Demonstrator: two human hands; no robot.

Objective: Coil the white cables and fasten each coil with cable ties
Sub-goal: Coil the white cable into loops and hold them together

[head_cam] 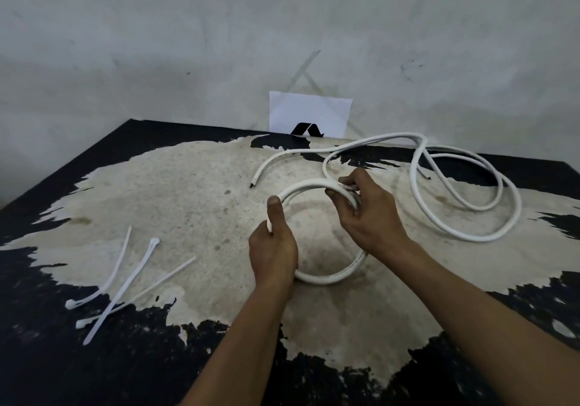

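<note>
Mid-coiling: my left hand (272, 248) is clenched round the near-left side of the white cable coil (326, 278) over the table (175, 192), thumb up, while my right hand (370, 214) pinches the far side, feeding w/ what looks like a second turn. Rest of the cable (470, 217) lies loose to the right. Next: pull in slack, then grab a cable tie (125, 283) from the left.

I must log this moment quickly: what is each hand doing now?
Left hand: closed around the left side of the white cable coil.
Right hand: closed on the same coil at its top right.
</note>
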